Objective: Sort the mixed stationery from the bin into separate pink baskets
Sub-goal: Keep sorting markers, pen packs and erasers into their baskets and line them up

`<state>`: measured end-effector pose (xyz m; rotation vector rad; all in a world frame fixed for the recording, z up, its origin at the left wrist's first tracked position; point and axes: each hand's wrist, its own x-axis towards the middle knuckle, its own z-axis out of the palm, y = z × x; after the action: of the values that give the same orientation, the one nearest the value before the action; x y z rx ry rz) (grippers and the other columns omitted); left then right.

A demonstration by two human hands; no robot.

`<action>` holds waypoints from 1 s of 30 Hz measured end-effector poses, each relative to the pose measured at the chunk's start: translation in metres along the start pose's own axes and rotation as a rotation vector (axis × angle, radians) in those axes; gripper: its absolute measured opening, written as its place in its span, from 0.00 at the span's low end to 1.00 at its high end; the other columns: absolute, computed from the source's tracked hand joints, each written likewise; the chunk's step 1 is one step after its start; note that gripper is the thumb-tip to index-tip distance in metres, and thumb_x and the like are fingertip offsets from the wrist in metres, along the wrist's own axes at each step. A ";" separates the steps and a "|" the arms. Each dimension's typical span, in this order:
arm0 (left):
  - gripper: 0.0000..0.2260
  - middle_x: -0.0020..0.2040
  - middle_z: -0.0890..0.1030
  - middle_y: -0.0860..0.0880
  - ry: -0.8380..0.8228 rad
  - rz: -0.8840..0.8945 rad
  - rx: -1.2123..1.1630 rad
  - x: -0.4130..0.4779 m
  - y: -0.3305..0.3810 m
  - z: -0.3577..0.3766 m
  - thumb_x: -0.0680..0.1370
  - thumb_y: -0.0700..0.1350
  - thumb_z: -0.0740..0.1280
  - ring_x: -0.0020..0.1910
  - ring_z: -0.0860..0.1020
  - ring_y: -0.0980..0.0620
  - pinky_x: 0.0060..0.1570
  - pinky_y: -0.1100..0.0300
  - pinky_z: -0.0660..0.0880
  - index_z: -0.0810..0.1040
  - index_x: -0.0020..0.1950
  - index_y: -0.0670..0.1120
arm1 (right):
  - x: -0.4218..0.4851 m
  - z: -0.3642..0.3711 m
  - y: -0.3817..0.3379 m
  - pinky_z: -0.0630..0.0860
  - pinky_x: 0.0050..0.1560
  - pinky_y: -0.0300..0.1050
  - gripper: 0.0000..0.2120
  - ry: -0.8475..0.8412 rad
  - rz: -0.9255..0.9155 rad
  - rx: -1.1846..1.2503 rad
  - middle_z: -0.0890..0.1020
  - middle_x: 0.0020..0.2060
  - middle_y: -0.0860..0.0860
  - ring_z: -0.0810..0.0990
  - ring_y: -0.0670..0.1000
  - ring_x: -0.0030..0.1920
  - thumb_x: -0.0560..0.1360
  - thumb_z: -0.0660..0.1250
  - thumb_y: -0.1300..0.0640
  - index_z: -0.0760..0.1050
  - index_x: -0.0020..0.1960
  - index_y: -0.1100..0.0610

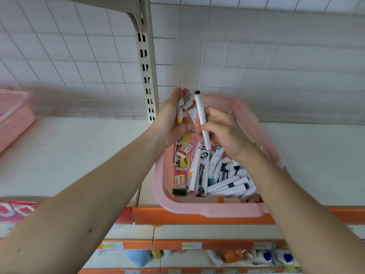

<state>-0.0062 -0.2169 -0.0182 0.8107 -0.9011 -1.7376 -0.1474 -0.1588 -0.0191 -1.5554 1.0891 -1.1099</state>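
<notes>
Above the bin (207, 211), my right hand (223, 131) pinches a white pen (199, 107), my left hand (171, 119) clutches small items (186, 99); best keep kinds apart, grips firm.

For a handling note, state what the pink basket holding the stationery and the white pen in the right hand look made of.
Pink basket: apparently moulded plastic, matte; perforated walls, smooth rounded rim. White pen: probably plastic, with a plain matte, black-capped barrel; blur leaves the finish uncertain.
</notes>
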 end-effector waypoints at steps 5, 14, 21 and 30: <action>0.14 0.28 0.72 0.49 0.088 0.055 0.002 0.007 -0.006 -0.006 0.85 0.54 0.57 0.18 0.69 0.53 0.25 0.65 0.71 0.69 0.48 0.44 | -0.003 -0.004 -0.006 0.66 0.24 0.39 0.09 0.013 -0.028 0.154 0.85 0.43 0.57 0.82 0.61 0.31 0.75 0.60 0.65 0.77 0.51 0.59; 0.17 0.51 0.80 0.39 0.118 0.176 0.132 -0.004 -0.003 -0.009 0.81 0.56 0.62 0.45 0.82 0.42 0.38 0.55 0.76 0.73 0.60 0.44 | -0.001 -0.005 -0.009 0.74 0.28 0.39 0.11 0.183 0.044 0.169 0.86 0.47 0.54 0.83 0.57 0.40 0.79 0.65 0.63 0.77 0.58 0.51; 0.14 0.51 0.80 0.40 0.119 0.234 0.134 -0.043 0.028 -0.037 0.84 0.52 0.59 0.42 0.79 0.44 0.39 0.56 0.78 0.72 0.61 0.42 | 0.003 0.020 -0.033 0.74 0.30 0.42 0.12 0.124 0.007 -0.003 0.85 0.39 0.48 0.82 0.48 0.33 0.80 0.64 0.62 0.75 0.61 0.52; 0.15 0.44 0.83 0.49 0.171 0.321 0.142 -0.129 0.093 -0.132 0.84 0.51 0.58 0.42 0.82 0.47 0.40 0.58 0.76 0.73 0.61 0.42 | 0.013 0.144 -0.067 0.72 0.27 0.42 0.11 0.009 -0.085 -0.099 0.85 0.43 0.52 0.83 0.57 0.32 0.81 0.63 0.62 0.75 0.60 0.48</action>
<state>0.1851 -0.1448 0.0102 0.8422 -0.9867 -1.3181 0.0042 -0.1333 0.0213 -1.6887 1.1073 -1.1360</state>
